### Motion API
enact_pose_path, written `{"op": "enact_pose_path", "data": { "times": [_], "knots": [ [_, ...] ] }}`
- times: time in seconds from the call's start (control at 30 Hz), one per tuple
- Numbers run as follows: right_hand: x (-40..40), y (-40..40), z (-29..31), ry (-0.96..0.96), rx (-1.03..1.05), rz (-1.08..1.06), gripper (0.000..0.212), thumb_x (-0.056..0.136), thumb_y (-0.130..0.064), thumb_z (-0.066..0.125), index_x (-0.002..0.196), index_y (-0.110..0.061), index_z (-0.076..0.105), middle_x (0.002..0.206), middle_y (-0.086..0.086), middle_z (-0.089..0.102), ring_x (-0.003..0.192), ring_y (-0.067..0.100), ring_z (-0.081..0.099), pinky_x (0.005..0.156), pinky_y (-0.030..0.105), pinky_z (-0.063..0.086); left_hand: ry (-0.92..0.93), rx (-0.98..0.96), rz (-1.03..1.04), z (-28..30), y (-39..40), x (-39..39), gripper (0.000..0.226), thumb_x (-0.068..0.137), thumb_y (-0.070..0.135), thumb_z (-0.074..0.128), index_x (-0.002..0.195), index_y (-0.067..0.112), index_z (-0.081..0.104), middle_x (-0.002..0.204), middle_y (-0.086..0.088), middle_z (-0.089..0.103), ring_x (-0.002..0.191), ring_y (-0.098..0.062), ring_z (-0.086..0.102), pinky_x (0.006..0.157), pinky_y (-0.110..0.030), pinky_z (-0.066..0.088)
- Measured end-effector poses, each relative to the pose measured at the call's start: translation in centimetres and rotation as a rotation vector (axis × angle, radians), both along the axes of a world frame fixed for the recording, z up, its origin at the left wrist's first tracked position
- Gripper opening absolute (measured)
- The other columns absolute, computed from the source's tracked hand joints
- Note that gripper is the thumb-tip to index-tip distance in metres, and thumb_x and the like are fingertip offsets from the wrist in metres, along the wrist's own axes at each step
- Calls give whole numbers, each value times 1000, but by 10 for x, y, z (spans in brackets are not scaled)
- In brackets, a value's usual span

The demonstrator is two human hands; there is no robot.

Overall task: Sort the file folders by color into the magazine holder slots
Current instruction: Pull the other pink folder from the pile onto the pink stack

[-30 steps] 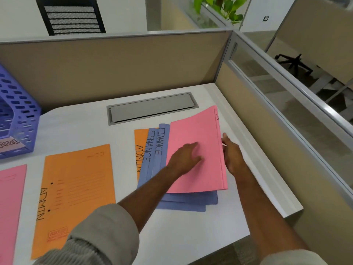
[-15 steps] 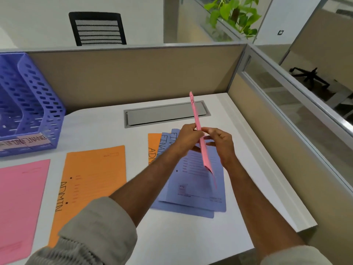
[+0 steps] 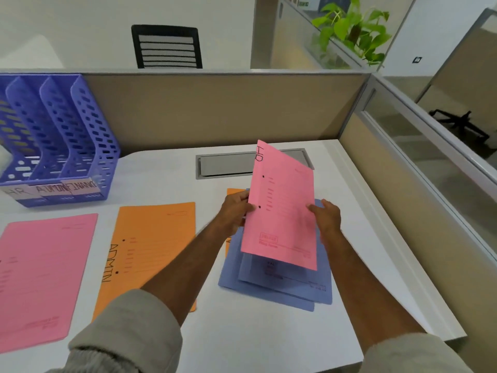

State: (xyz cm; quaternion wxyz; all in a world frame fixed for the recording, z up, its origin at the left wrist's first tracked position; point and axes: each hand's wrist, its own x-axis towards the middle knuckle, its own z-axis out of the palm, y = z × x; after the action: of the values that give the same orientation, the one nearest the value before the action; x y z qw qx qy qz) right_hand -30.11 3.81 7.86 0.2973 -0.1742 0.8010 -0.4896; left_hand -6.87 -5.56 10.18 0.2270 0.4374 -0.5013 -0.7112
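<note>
Pink HR folder (image 3: 282,205), edge-on half second ago, now turned face-up, lifted above blue folder stack (image 3: 279,286). Left hand (image 3: 235,211) grips left edge, right hand (image 3: 324,215) pinches right edge. Judgement: goes next to magazine holder (image 3: 88,146), far left of left hand, HR slot.

Pink folder (image 3: 282,211): matt card, smooth. Blue folders (image 3: 282,286): matt card. Orange folder (image 3: 153,251): matt card, smooth. Magazine holder (image 3: 61,141): perforated purple plastic, slight sheen, paper labels on its front. Tabletop (image 3: 242,332): smooth white laminate, matt. Cable hatch (image 3: 228,164) near the tabletop's far edge: brushed grey metal. Sleeve (image 3: 129,332): grey knitted cloth.
</note>
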Motion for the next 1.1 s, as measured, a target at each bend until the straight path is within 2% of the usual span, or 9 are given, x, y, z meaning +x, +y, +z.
{"op": "enact_pose_path", "data": {
  "times": [0.07,0.17,0.3,0.43,0.5,0.67,0.77,0.87,1.1],
  "knots": [
    [2,0,-2,-120,26,-61,63,84,-20,78,137,1,52,127,13,57,117,28,56,104,43,46,15,28,4,-3,-3,15,47,89,-8,48,123,21,64,108,-3,73,93,-26,69,78,-44,56],
    [13,2,-1,-303,-10,-98,34,84,-13,78,110,-2,60,103,13,59,91,25,56,79,38,49,38,75,5,-9,-7,37,47,92,-6,48,128,19,62,112,-5,74,96,-27,71,78,-46,60],
    [33,2,1,-434,-87,-58,29,86,-1,72,114,3,64,95,14,66,73,21,59,70,35,53,56,113,13,-13,-10,65,46,94,-5,48,129,21,63,118,-8,72,101,-28,69,87,-50,57],
    [50,-5,-2,-401,-76,-25,18,84,8,70,101,4,65,97,18,65,72,24,59,75,41,55,-13,68,53,-16,-9,95,46,88,-9,51,128,9,65,117,-17,71,96,-31,68,89,-49,57],
    [64,-10,-2,-381,-67,-2,14,82,10,70,88,-1,63,92,18,65,70,25,60,69,38,55,-55,43,103,-19,-9,111,42,86,-9,54,125,2,66,114,-19,71,91,-30,68,80,-42,60],
    [107,-22,-3,-365,-26,47,15,83,10,70,84,-2,62,91,18,66,68,25,63,59,35,56,-127,17,282,-29,-14,155,24,90,6,68,111,-7,68,91,-15,72,70,-22,70,57,-32,58],
    [131,-30,-6,-363,8,66,9,86,10,66,92,3,64,98,22,67,77,30,65,69,43,59,-179,-2,337,-32,-20,181,16,90,4,69,100,-9,67,93,-21,70,66,-25,69,55,-33,59],
    [154,-39,-5,-360,64,96,24,86,11,63,110,11,63,105,26,67,89,34,64,76,48,58,-224,-14,375,-32,-26,206,11,87,0,71,93,-8,66,93,-23,70,70,-31,70,54,-34,60],
    [210,-56,-5,-285,115,194,27,81,14,70,106,17,63,107,31,69,95,42,69,82,54,58,-295,2,406,-31,-34,265,8,84,-1,69,78,0,64,87,-21,70,71,-32,70,55,-33,57]
  ]
}}
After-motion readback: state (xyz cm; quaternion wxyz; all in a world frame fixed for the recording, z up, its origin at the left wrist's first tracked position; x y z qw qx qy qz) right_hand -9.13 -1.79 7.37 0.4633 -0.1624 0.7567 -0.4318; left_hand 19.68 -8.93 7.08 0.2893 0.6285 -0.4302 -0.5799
